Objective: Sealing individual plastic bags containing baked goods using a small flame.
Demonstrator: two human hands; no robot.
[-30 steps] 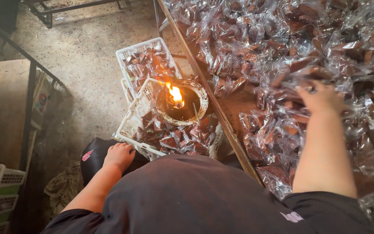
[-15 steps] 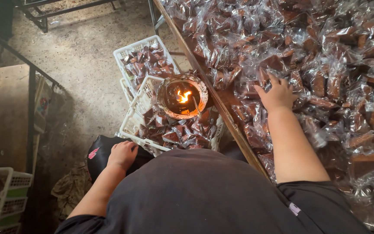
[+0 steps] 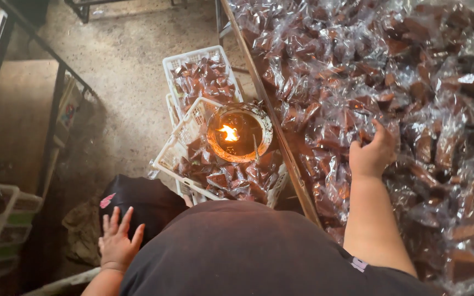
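While the left hand (image 3: 117, 242) is lying open with fingers spread beside a black cloth (image 3: 141, 201), the right hand (image 3: 373, 154) is closing its fingers on a wrapped brown packet (image 3: 366, 136) among the heap on the table (image 3: 281, 143). Farther off, a flame is burning in a small pot (image 3: 240, 133) sitting on white baskets (image 3: 188, 127) of packets.

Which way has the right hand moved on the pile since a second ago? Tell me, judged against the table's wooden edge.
Yes. The right hand has drawn back toward the body and closer to the wooden edge, and now rests on the wrapped brown packets.

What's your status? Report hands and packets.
Right hand fingers curled into wrapped brown packets on table. Left hand open, beside dark cushion. Lit bowl sits over basket.
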